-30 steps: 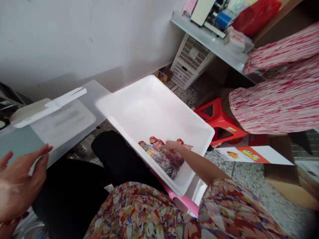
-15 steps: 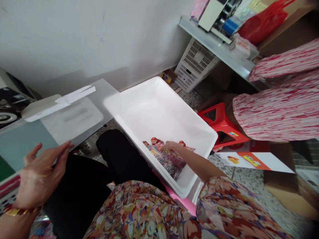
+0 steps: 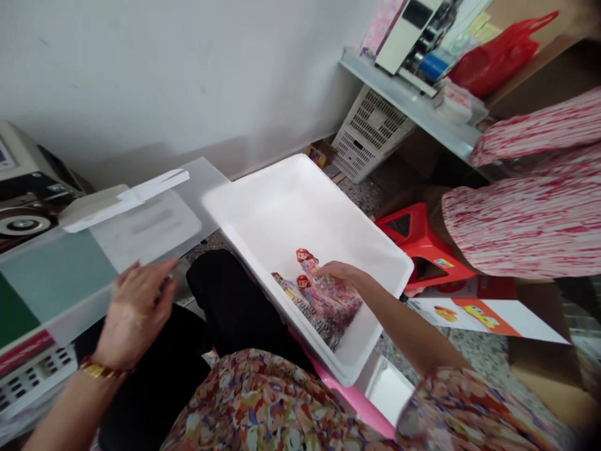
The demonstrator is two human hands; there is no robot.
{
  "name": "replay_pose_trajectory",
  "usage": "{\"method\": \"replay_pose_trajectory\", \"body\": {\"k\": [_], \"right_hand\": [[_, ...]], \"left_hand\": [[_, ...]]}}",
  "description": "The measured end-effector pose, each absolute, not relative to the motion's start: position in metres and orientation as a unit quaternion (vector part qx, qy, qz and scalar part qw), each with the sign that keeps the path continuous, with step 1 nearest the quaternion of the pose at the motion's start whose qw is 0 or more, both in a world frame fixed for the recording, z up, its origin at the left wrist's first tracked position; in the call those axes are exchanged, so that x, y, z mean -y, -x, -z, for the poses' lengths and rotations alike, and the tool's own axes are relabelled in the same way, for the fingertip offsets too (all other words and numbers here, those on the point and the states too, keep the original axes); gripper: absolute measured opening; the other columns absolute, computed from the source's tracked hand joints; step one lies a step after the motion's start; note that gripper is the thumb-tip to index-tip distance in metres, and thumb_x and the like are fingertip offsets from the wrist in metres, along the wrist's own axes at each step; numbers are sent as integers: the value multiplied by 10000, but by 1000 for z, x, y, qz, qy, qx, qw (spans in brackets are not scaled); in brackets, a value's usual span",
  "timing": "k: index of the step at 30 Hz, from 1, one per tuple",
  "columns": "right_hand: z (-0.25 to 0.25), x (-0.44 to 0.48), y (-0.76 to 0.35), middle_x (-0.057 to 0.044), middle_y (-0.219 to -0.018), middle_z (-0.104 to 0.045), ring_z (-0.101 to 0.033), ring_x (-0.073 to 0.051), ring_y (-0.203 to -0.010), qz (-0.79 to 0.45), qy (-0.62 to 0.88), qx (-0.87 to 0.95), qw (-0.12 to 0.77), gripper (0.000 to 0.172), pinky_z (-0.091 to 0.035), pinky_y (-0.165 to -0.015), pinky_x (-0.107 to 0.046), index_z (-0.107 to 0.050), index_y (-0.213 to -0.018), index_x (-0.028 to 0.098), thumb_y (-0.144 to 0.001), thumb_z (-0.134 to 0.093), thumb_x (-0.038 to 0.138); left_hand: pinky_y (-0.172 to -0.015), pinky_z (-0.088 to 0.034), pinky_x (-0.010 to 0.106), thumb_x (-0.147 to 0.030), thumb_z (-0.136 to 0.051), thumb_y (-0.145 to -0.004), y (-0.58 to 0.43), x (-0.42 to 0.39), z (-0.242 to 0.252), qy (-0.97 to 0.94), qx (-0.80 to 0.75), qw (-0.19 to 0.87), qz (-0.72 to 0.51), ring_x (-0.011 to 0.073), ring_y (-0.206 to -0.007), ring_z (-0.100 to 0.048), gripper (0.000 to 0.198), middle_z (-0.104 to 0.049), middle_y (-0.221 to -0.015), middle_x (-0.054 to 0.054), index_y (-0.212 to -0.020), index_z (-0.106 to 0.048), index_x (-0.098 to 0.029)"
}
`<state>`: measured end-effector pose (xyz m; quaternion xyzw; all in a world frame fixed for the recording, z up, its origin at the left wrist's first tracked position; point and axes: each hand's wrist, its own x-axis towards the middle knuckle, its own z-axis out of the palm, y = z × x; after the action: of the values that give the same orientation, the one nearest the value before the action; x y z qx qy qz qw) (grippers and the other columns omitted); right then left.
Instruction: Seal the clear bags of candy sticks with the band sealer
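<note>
Inside a white tray (image 3: 300, 213) lies a small pile of printed packets (image 3: 323, 307) with red-haired cartoon figures, at the end nearest my body. My right hand (image 3: 340, 274) reaches in over the pile, its fingertips closed on one of the packets. Left of the tray, my left hand (image 3: 136, 310) is above my lap by the edge of a translucent sheet (image 3: 154, 241); its fingers are partly curled, and something small and dark, too unclear to name, shows between thumb and fingers.
A beige machine (image 3: 32, 188) stands at the far left. Beyond the tray are stacked white crates (image 3: 366, 134), a metal table (image 3: 399, 94) and a red stool (image 3: 422, 244). Another person in a pink-white patterned garment (image 3: 530, 213) is at the right.
My left hand has moved right, towards the tray. My right hand has shifted slightly right, and another cartoon packet now shows higher on the tray floor. The view has tilted slightly.
</note>
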<state>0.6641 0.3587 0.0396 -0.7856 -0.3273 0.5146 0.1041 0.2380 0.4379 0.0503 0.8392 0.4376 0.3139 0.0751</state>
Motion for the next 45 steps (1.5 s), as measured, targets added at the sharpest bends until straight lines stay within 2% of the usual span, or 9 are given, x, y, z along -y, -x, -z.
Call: {"method": "replay_pose_trajectory", "body": {"k": [6,9,15,21,25,31,35,38,45], "right_hand": [[-91,-424,-571,-32,-883,-715,-657,-155,-768,-715,600,307,184,446,-494,-624,-213,-645,-1004,182,-629,-856,297],[-112,-457,-523,-36,-866,-725,-667,-148,-747,-751,520,364,183,423,-505,-625,-209,-657,-978,170,-665,-864,365],[-128,-518,-490,-115,-851,-730,-667,-169,-665,-752,394,527,27,680,-440,-486,-213,-691,-957,114,-858,-524,767],[-116,-551,-441,-82,-1296,-644,-623,-205,-1094,-628,419,621,211,535,-500,-693,-229,-618,-1269,231,-836,-703,534],[-107,-569,-397,-28,-1101,-687,-627,-178,-976,-627,409,620,233,386,-469,-692,-228,-657,-1107,216,-826,-670,480],[-90,-608,-362,27,-742,-595,-535,-132,-702,-455,534,685,195,228,-356,-592,-225,-603,-818,181,-827,-643,405],[-80,-618,-352,-13,-805,-618,-573,-179,-800,-329,587,728,133,299,-383,-697,-265,-600,-764,192,-852,-669,469],[-74,-614,-352,-72,-1010,-649,-609,-222,-954,-202,599,769,95,343,-427,-817,-299,-652,-895,200,-928,-591,536],[-63,-600,-359,-133,-1413,-545,-491,-274,-1301,-102,498,847,152,452,-386,-1074,-386,-526,-1391,184,-981,-554,373]], "left_hand": [[-1212,-269,592,-295,-602,-910,-324,-434,-67,-903,-335,82,-255,346,-1458,-348,638,-493,-1501,137,-1506,-391,-208],[-1223,-229,585,-198,-523,-918,-320,-447,-69,-898,-331,115,-266,297,-1306,-534,519,-640,-1327,125,-1436,-488,-206],[-960,-511,413,-404,-602,-919,-259,-467,-82,-752,-432,359,-343,251,-962,-666,287,-731,-1036,84,-1105,-685,-203],[-847,-536,335,-566,-739,-776,-231,-491,-88,-464,-456,589,-481,225,-906,-664,577,-710,-1033,81,-1152,-616,-147],[-857,-536,333,-547,-765,-740,-223,-510,-78,-399,-436,629,-505,209,-903,-667,577,-702,-1006,73,-1124,-617,-142],[-870,-527,402,-440,-693,-809,-206,-542,-54,-475,-650,377,-457,246,-892,-660,578,-691,-940,77,-1279,-548,-138],[-1002,-445,581,-316,-583,-894,-197,-547,-43,-551,-752,156,-327,382,-1230,-546,629,-581,-1343,225,-1460,-401,-110],[-1061,-427,565,-291,-463,-968,-196,-542,-34,-652,-703,72,-276,359,-1373,-437,483,-456,-1510,191,-1430,-465,-151],[-1214,-258,576,-248,-441,-985,-183,-529,-19,-752,-628,-3,-201,296,-1382,-469,434,-511,-1487,150,-1406,-516,-175]]}}
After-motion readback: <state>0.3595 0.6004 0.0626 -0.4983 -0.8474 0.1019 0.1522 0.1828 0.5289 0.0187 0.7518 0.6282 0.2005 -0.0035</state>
